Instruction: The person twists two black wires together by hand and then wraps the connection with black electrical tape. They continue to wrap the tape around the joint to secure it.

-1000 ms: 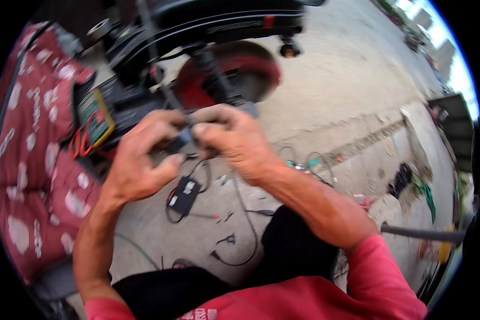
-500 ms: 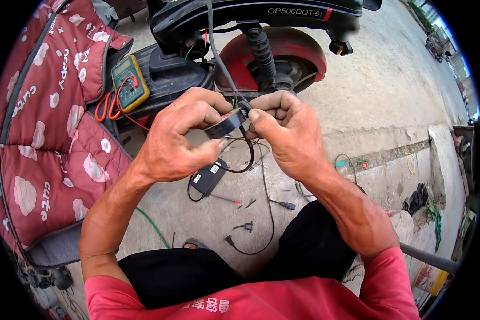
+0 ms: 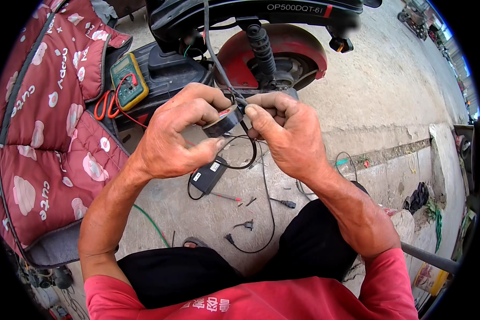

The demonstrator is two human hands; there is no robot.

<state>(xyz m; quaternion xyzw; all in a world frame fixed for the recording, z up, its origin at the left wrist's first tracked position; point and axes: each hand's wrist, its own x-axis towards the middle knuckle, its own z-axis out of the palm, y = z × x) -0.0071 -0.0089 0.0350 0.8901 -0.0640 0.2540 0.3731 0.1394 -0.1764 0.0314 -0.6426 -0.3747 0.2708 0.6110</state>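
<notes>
A roll of black electrical tape (image 3: pixel 225 125) is gripped between the fingers of my left hand (image 3: pixel 178 136), whose thumb reaches below it. Close beside the roll, my right hand (image 3: pixel 288 133) pinches a dark cable (image 3: pixel 214 60) with thumb and index finger. This cable hangs down from the scooter (image 3: pixel 208 21) to where my fingertips meet. Below them a black lead curves down in a loop. My fingers hide the exact spot where tape and cable touch.
A yellow-green multimeter (image 3: pixel 128 80) with a red lead lies on the scooter's footboard. A maroon padded cover (image 3: pixel 64 144) drapes at the left. On the ground rest a black power adapter (image 3: pixel 208 175), a plug (image 3: pixel 288 204) and loose cords. The red rear wheel (image 3: pixel 309 58) stands ahead.
The tape roll has shifted slightly left and tilted a little in my left hand. My right hand keeps its pinch on the cable, and the view has turned slightly.
</notes>
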